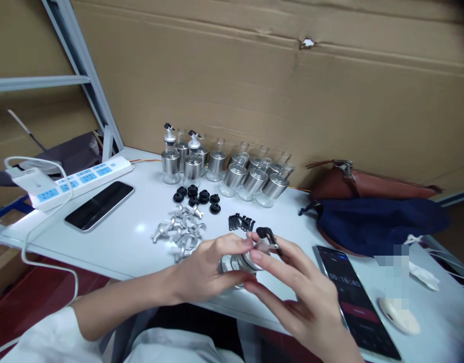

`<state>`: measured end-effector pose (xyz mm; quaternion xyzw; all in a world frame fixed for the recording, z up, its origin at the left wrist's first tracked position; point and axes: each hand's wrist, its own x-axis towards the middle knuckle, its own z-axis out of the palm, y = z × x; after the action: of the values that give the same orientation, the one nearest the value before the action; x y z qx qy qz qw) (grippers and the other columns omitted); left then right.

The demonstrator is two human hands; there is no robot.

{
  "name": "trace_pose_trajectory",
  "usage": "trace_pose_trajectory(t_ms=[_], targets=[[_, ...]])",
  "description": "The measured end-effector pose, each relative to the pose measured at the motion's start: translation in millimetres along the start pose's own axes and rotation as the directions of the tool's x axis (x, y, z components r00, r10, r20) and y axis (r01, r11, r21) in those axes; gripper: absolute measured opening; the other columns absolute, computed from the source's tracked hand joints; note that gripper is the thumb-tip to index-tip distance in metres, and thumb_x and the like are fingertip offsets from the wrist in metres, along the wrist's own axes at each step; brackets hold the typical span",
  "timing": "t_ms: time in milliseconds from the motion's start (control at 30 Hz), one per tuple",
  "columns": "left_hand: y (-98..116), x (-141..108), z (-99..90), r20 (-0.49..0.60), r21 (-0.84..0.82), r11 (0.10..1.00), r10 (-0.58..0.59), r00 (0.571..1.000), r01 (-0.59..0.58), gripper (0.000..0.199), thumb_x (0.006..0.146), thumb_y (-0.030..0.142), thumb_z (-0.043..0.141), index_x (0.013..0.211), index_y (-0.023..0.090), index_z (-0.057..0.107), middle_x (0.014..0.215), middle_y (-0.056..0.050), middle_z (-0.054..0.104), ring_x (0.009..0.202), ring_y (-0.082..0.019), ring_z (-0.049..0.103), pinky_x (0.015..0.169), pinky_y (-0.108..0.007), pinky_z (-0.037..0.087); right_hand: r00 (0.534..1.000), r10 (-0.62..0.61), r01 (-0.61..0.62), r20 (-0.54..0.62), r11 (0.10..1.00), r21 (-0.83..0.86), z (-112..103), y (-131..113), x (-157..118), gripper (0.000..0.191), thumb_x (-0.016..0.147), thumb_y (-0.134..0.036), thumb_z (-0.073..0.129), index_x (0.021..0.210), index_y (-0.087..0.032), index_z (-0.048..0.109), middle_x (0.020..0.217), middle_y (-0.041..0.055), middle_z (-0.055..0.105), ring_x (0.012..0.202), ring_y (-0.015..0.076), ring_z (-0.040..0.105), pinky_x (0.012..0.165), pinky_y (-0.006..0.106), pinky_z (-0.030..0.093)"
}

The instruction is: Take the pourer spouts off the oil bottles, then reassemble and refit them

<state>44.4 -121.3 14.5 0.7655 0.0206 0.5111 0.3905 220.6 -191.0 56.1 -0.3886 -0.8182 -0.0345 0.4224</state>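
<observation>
Near the table's front edge, my left hand (213, 264) is wrapped around a glass bottle (237, 262), which is tilted and partly hidden by my fingers. The fingers of my right hand (292, 285) close on the silver spout cap (263, 247) at the bottle's neck, and a black flip lid (268, 234) sticks up from it. Silver spout pieces (184, 229) lie in a pile beyond my left hand. Several black stoppers (204, 196) and small black lids (241, 222) rest further back.
Rows of glass bottles with metal sleeves (234, 176) stand at the back; two wear spout caps. A phone (99, 205) and a power strip (84, 181) are at left. A phone showing a timer (356, 297), a mouse (398, 315) and brown and navy bags (375, 222) are at right.
</observation>
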Motion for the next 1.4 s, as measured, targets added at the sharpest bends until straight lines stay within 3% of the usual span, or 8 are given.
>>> trace_pose_trajectory(t_ms=[267, 467, 600, 700, 800, 933, 1067, 1400], targets=[[6, 6, -2.4, 0.072, 0.039, 0.997, -0.066, 0.995, 0.063, 0.044, 0.087, 0.007, 0.061, 0.121, 0.029, 0.046, 0.097, -0.002, 0.062, 0.099, -0.017, 0.064, 0.079, -0.028, 0.056, 0.993, 0.07, -0.06, -0.092, 0.992, 0.107, 11, -10, -6, 0.037, 0.086, -0.004, 0.061, 0.12, -0.019, 0.063, 0.118, 0.0107, 0.063, 0.105, 0.0206, 0.065, 0.085, 0.027, 0.059], [7, 8, -3.8, 0.115, 0.093, 0.994, 0.045, 0.992, -0.056, 0.053, 0.091, 0.009, 0.054, 0.134, 0.032, 0.035, 0.096, -0.002, 0.058, 0.085, -0.013, 0.06, 0.076, -0.026, 0.056, 0.982, 0.085, -0.056, -0.168, 0.984, 0.166, 18, -10, -11, 0.046, 0.084, 0.005, 0.056, 0.12, -0.021, 0.063, 0.124, 0.0103, 0.061, 0.11, 0.0225, 0.063, 0.088, 0.034, 0.059], [8, 7, -1.5, 0.118, 0.11, 0.994, 0.009, 0.993, -0.022, 0.037, 0.09, 0.011, 0.056, 0.121, 0.028, 0.043, 0.091, -0.001, 0.057, 0.08, -0.012, 0.061, 0.073, -0.024, 0.055, 0.986, 0.086, -0.062, -0.14, 0.984, 0.164, 19, -8, -15, 0.049, 0.085, 0.004, 0.055, 0.126, -0.023, 0.06, 0.126, 0.01, 0.061, 0.112, 0.0233, 0.062, 0.087, 0.033, 0.059], [9, 12, -4.3, 0.016, 0.085, 0.994, -0.069, 0.997, 0.068, 0.029, 0.09, 0.015, 0.059, 0.11, 0.026, 0.042, 0.094, 0.0, 0.059, 0.083, -0.013, 0.065, 0.075, -0.027, 0.056, 0.986, 0.113, -0.082, -0.124, 0.97, 0.23, 18, -6, -24, 0.057, 0.089, -0.004, 0.054, 0.14, -0.027, 0.044, 0.143, 0.0107, 0.047, 0.125, 0.0274, 0.052, 0.097, 0.043, 0.053], [6, 34, -18.4, -0.216, -0.026, 0.991, -0.136, 0.967, 0.133, 0.027, 0.093, 0.019, 0.055, 0.107, 0.027, 0.034, 0.104, -0.002, 0.059, 0.09, -0.015, 0.067, 0.08, -0.033, 0.058, 0.954, 0.197, -0.124, -0.225, 0.946, 0.3, 12, -5, -37, 0.055, 0.092, -0.01, 0.051, 0.142, -0.03, 0.039, 0.149, 0.0098, 0.038, 0.132, 0.0326, 0.042, 0.102, 0.06, 0.043], [-19, 80, -49.6, -0.39, 0.085, 0.993, -0.047, 0.919, 0.087, 0.032, 0.091, 0.027, 0.059, 0.104, 0.027, 0.029, 0.102, -0.002, 0.057, 0.093, -0.016, 0.064, 0.088, -0.037, 0.054, 0.903, 0.277, -0.2, -0.329, 0.947, 0.251, 0, -7, -50, 0.041, 0.091, -0.015, 0.053, 0.131, -0.026, 0.052, 0.139, 0.0114, 0.05, 0.129, 0.0347, 0.046, 0.1, 0.063, 0.043], [-66, 111, -73.7, -0.387, 0.29, 0.954, 0.04, 0.921, 0.08, 0.035, 0.089, 0.033, 0.058, 0.105, 0.026, 0.027, 0.106, -0.006, 0.053, 0.099, -0.019, 0.061, 0.093, -0.042, 0.049, 0.899, 0.27, -0.209, -0.345, 0.957, 0.202, -6, -12, -55, 0.037, 0.091, -0.015, 0.053, 0.128, -0.022, 0.054, 0.133, 0.0122, 0.054, 0.123, 0.0321, 0.051, 0.099, 0.057, 0.044], [-134, 111, -94.0, -0.413, 0.444, 0.852, -0.081, 0.907, 0.278, 0.033, 0.087, 0.017, 0.054, 0.106, 0.021, 0.028, 0.106, -0.009, 0.05, 0.099, -0.019, 0.057, 0.094, -0.04, 0.044, 0.925, 0.212, -0.186, -0.316, 0.976, 0.111, -15, -23, -64, 0.032, 0.094, -0.015, 0.049, 0.126, -0.017, 0.055, 0.127, 0.012, 0.057, 0.119, 0.028, 0.052, 0.096, 0.043, 0.045]])
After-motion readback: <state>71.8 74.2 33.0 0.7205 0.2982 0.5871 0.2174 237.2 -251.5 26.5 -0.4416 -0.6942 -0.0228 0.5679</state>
